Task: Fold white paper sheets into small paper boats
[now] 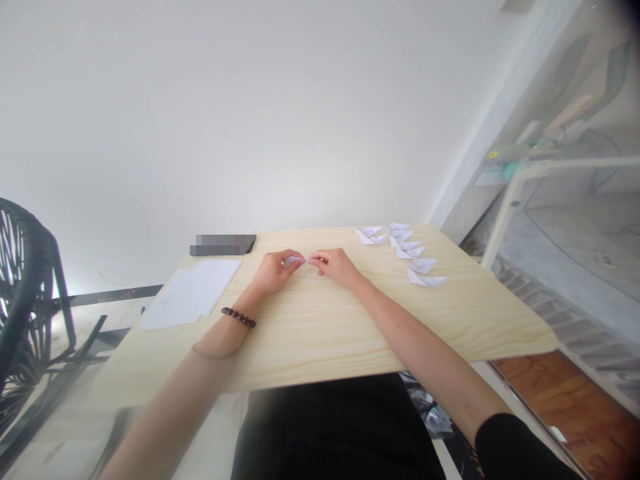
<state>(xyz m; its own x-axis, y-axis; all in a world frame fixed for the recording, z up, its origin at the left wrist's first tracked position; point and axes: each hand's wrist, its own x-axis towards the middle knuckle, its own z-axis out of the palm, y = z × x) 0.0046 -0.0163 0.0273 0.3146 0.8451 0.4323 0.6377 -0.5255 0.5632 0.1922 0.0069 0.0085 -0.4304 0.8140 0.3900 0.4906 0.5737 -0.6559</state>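
Over the middle of the table, my left hand [276, 271] pinches a small piece of folded white paper [292, 261] between thumb and fingers. Close beside it, the fingertips of my right hand [333, 265] are pinched together at the paper's right end. Most of the paper is hidden by my fingers, so its folded shape cannot be made out. To the right of my hands stand several folded white paper boats [425, 272], grouped toward the table's far right side. A stack of white paper sheets [193, 293] lies to the left of my left hand.
A dark flat object [245, 244], partly blurred out, lies at the table's back left. The wooden table [310, 340] stands against a white wall [280, 113]. A dark woven chair [37, 280] is at the left; a white metal frame [505, 207] rises at the right.
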